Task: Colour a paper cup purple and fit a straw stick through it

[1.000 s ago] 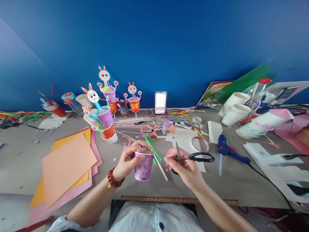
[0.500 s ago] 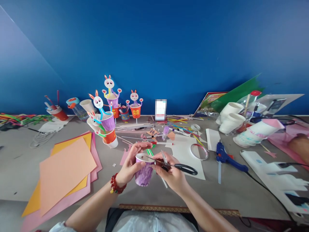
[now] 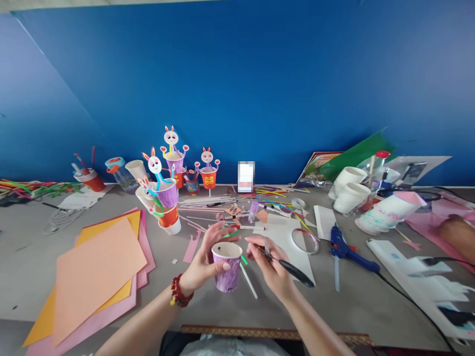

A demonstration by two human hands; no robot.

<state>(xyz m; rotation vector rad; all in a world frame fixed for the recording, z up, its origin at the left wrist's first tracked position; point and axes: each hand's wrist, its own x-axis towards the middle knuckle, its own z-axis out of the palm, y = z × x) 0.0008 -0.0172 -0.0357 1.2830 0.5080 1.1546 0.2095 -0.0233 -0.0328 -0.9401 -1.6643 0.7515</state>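
Observation:
My left hand (image 3: 204, 267) is around the left side of a purple-coloured paper cup (image 3: 227, 277), thumb on its front, with some fingers raised by the rim. The cup is upright near the table's front, and a dark spot shows on its inner wall. Closed on black-handled scissors (image 3: 297, 273), my right hand (image 3: 272, 272) is to the right of the cup, apart from it. The scissors' blades are mostly hidden by my fingers. Between and behind my hands lie a white stick (image 3: 248, 281) and a green strip (image 3: 244, 259).
Coloured paper sheets (image 3: 98, 277) lie at left. Paper-cup rabbit figures (image 3: 165, 193) stand behind them. A blue glue gun (image 3: 352, 252), a tape roll (image 3: 304, 241) and a white power strip (image 3: 404, 277) are at right. At the far right a person's hand (image 3: 456, 237) shows.
My right hand has drawn the scissors back from the cup's rim, to the right. My left hand stays at the cup. The view has tilted up slightly.

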